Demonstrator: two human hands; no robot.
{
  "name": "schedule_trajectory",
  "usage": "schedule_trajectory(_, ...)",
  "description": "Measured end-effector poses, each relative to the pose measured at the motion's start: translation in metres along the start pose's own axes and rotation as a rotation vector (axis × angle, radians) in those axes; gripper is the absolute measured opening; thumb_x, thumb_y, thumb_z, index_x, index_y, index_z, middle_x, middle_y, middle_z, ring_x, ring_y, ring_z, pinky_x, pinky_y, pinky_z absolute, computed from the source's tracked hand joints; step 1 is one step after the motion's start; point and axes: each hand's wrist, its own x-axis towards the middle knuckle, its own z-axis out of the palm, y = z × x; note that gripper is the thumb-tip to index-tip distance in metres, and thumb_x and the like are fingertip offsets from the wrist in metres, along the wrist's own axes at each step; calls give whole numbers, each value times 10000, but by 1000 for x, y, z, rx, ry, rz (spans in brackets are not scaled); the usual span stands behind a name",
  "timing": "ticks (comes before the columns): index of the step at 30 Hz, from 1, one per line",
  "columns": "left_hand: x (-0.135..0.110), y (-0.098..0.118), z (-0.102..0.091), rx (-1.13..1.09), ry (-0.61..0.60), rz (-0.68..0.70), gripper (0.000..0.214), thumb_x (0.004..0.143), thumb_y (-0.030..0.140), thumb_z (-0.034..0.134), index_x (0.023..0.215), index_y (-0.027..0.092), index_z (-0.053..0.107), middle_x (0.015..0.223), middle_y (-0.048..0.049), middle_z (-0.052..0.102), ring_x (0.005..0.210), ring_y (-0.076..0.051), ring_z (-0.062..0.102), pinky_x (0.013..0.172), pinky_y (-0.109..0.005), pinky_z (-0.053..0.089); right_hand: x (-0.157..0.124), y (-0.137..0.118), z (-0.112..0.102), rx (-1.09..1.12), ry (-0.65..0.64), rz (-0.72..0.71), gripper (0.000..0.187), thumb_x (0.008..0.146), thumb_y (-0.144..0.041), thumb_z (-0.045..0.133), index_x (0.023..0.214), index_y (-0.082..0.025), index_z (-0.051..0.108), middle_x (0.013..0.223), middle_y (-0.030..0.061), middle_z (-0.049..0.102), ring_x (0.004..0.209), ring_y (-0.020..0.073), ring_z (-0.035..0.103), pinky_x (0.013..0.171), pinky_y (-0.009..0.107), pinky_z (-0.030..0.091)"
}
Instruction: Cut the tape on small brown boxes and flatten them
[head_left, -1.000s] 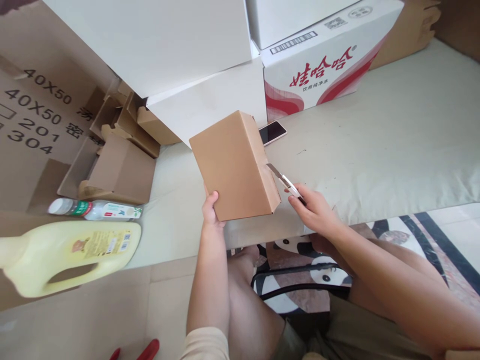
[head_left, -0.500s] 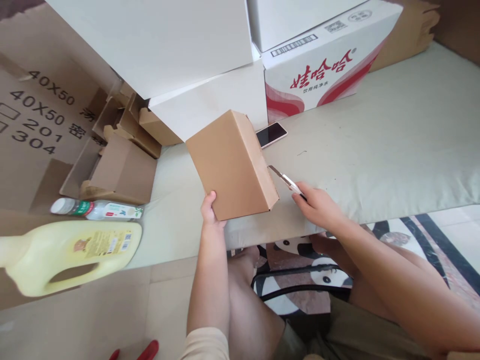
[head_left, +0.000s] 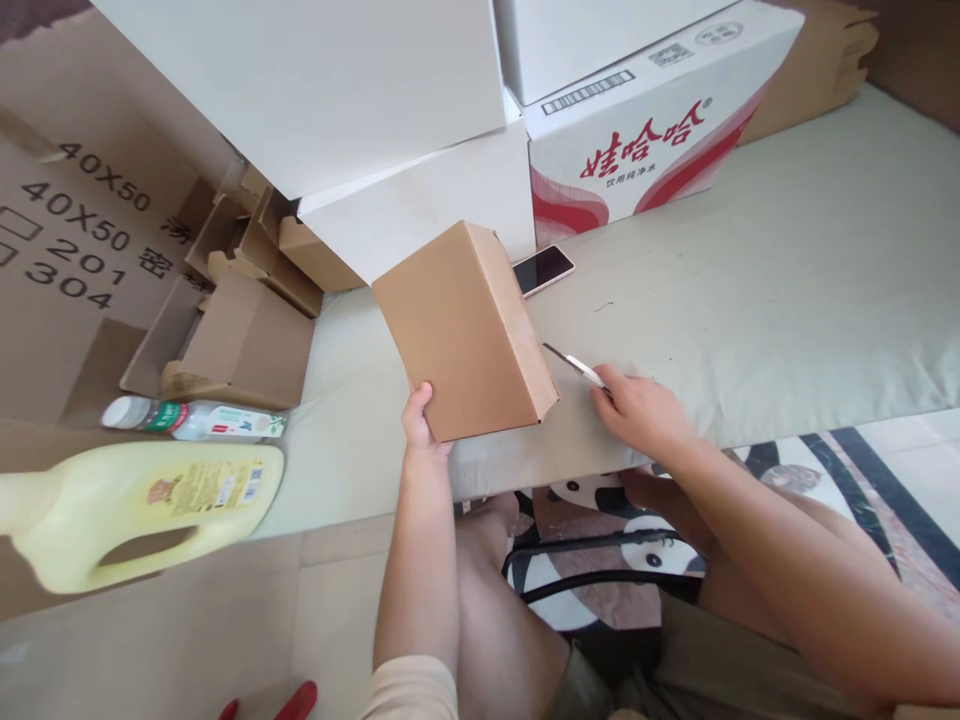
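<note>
My left hand [head_left: 421,418] is closed on the lower left corner of a brown cardboard box [head_left: 457,335], thumb on its front face. The box is tilted above the pale cloth surface, its narrow side facing right. In my right hand [head_left: 637,408] is a utility knife [head_left: 577,366], fingers wrapped round its handle. The long blade points up and left, its tip close beside the box's right side; whether it touches cannot be made out. Behind the box a phone [head_left: 546,269] lies on the cloth, partly covered by it.
White cartons [head_left: 420,190] and a red-and-white water carton [head_left: 637,160] stand at the back. Brown boxes [head_left: 247,335] sit at the left, near a small bottle [head_left: 199,418] and a large yellow jug [head_left: 150,510]. The cloth-covered surface [head_left: 787,300] stretches right.
My right hand has shifted slightly right and down, and the knife's tip has moved a little lower along the box's side. The left hand and box have hardly moved.
</note>
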Motion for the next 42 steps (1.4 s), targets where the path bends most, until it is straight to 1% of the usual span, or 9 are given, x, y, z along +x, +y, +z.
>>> schedule_trajectory(4, 2, -2, -5, -9, 5, -14, 554, 618, 503, 821, 1067, 199, 709, 1093, -103, 760, 1141, -356, 677, 909, -456, 554, 0, -1, 1, -37, -58, -5, 373, 995, -344, 298, 1224, -220, 565, 1003, 129, 747, 815, 318, 679, 599, 347, 312)
schedule_trajectory(8, 2, -2, -5, -16, 3, -10, 555, 621, 502, 821, 1076, 204, 716, 1073, -92, 766, 1113, -339, 690, 898, -438, 555, 0, -2, 1, -37, -73, -3, 384, 997, -343, 281, 1235, -222, 556, 1051, 118, 751, 871, 335, 694, 607, 356, 320)
schedule_trajectory(14, -1, 2, 4, 2, 11, 9, 559, 603, 527, 822, 1050, 206, 722, 980, -74, 775, 1005, -308, 723, 834, -405, 569, -1, 0, 1, -24, -24, -4, 372, 990, -358, 332, 1244, -235, 575, 1190, 90, 730, 937, 332, 692, 628, 363, 348)
schedule_trajectory(19, -4, 5, 11, -30, 36, 5, 522, 557, 485, 853, 987, 212, 736, 942, -55, 778, 917, -278, 731, 768, -372, 572, 0, 2, 2, -35, 19, -7, 350, 998, -351, 351, 1218, -238, 598, 1233, 76, 712, 906, 289, 689, 624, 356, 362)
schedule_trajectory(22, -4, 4, 11, -26, 37, 16, 542, 562, 483, 848, 1020, 219, 729, 980, -61, 775, 957, -287, 724, 783, -380, 568, 0, 1, 1, -34, 7, -8, 347, 999, -335, 344, 1205, -236, 605, 1229, 73, 714, 911, 281, 689, 626, 350, 364)
schedule_trajectory(27, -3, 2, 8, 2, 35, 25, 554, 597, 504, 822, 1054, 216, 702, 1075, -88, 759, 1098, -324, 685, 893, -431, 544, 0, 1, 2, -16, -11, -20, 360, 989, -346, 349, 1228, -236, 594, 1230, 70, 715, 945, 299, 690, 629, 348, 361)
schedule_trajectory(34, 2, -1, -1, 29, 20, 9, 492, 629, 512, 805, 1014, 226, 696, 1065, -84, 757, 1156, -333, 668, 881, -428, 554, 1, 3, 3, 24, -16, -24, 367, 970, -356, 362, 1189, -225, 626, 1010, 117, 755, 827, 297, 683, 592, 334, 339)
schedule_trajectory(38, 5, -2, -3, 57, 28, 18, 483, 646, 498, 800, 1031, 228, 692, 1056, -91, 757, 1220, -340, 638, 914, -446, 547, 1, 3, 0, 214, 57, -13, 383, 958, -359, 376, 1208, -200, 617, 884, 113, 739, 788, 282, 660, 619, 332, 384)
schedule_trajectory(42, 7, -3, -2, 50, 65, 38, 488, 630, 481, 812, 1027, 225, 689, 1058, -89, 758, 1267, -344, 611, 964, -460, 531, -1, 3, -3, 401, 163, 0, 358, 945, -401, 388, 1125, -190, 614, 824, 96, 704, 764, 269, 634, 664, 335, 419)
